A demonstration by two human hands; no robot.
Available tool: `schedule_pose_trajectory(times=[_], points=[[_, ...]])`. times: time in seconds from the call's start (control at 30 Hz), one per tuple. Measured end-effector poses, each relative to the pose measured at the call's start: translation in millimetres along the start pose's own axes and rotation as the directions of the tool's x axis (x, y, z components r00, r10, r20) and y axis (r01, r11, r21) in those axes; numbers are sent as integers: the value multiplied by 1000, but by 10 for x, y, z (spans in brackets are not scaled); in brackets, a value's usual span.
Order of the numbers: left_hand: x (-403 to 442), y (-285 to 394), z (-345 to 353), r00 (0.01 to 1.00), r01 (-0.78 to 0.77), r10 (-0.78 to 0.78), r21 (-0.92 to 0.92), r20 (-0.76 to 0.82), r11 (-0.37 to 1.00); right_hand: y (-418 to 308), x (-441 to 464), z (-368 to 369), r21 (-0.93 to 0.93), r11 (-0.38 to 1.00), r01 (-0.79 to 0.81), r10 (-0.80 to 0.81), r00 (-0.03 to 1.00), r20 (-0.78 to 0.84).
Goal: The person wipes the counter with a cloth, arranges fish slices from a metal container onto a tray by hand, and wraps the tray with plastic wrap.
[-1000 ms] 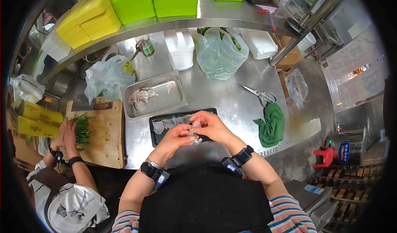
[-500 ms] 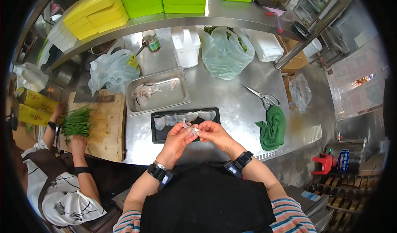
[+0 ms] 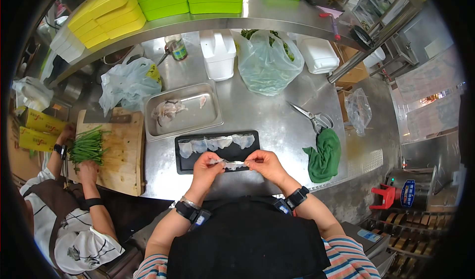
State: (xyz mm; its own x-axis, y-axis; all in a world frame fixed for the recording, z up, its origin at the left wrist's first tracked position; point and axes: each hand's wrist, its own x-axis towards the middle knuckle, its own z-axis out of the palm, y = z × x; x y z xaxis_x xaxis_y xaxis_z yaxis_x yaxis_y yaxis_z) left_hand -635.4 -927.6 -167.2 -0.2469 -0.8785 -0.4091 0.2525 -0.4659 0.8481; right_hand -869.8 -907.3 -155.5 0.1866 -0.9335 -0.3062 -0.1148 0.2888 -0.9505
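Observation:
Over the front edge of a black tray (image 3: 184, 166), my left hand (image 3: 205, 169) and my right hand (image 3: 268, 166) stretch a thin whitish slice (image 3: 232, 165) between them. Each hand pinches one end; the slice looks like raw seafood, but its exact kind I cannot tell. Similar pale, translucent slices (image 3: 212, 144) lie in a row along the tray's far side. Behind it, to the left, a shallow steel pan (image 3: 208, 116) holds a small heap of pale, pinkish scraps (image 3: 168, 110) and one separate piece.
On the left, a co-worker's hands (image 3: 89, 171) are at green stalks (image 3: 86, 148) on a wooden board (image 3: 126, 160). Scissors (image 3: 315, 118) and a green cloth (image 3: 324, 157) lie right. Farther back stand a white container (image 3: 218, 61) and a bag of greens (image 3: 269, 68), under a shelf (image 3: 208, 22).
My hands have moved apart and slightly down, drawing the bunched slice out into a strip. More of the black tray and its row of slices now shows. The whole view has shifted slightly.

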Motion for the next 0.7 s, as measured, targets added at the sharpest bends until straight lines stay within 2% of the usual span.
schedule_pose_trajectory(times=[0.03, 0.07, 0.13, 0.17, 0.23, 0.27, 0.3, 0.37, 0.4, 0.47, 0.5, 0.57, 0.7], points=[[53, -70, -32, 990, -130, 117, 175, 81, 976, 85, 23, -31, -69, 995, 66, -67, 998, -19], [63, -45, 5, 990, -127, 114, 174, 81, 977, 139, 48, -68, -69, 996, 62, -64, 998, -20], [75, 111, 144, 985, -171, 166, 389, 48, 905, 193, 103, -136, -191, 963, 188, -203, 977, -60], [84, 198, 196, 985, -169, 164, 389, 47, 906, 186, 124, -159, -190, 964, 185, -200, 978, -59], [122, 342, 269, 953, -271, 298, 615, 61, 740, 149, 185, -204, -256, 952, 167, -211, 965, -158], [174, 326, 272, 936, -307, 343, 653, 77, 692, 3, 206, -195, 32, 999, 8, -1, 973, -232], [224, 315, 279, 937, -306, 342, 653, 76, 693, 24, 230, -193, 32, 999, 7, 0, 973, -231], [313, 314, 312, 795, -476, 568, 801, 215, 364, 58, 286, -187, -386, 909, 157, -274, 923, -269], [335, 323, 327, 795, -475, 567, 802, 214, 364, 61, 301, -177, -385, 909, 157, -273, 924, -268], [360, 339, 354, 758, -452, 606, 865, 242, 219, 30, 314, -142, -516, 834, 194, -377, 884, -276], [375, 333, 352, 759, -451, 605, 865, 242, 219, -1, 316, -122, -515, 835, 193, -375, 885, -277], [407, 320, 340, 782, -369, 598, 903, 175, 219, -72, 310, -87, -710, 670, 216, -531, 808, -255], [414, 324, 328, 794, -354, 582, 913, 178, 204, -121, 307, -59, -744, 646, 170, -508, 823, -253]])
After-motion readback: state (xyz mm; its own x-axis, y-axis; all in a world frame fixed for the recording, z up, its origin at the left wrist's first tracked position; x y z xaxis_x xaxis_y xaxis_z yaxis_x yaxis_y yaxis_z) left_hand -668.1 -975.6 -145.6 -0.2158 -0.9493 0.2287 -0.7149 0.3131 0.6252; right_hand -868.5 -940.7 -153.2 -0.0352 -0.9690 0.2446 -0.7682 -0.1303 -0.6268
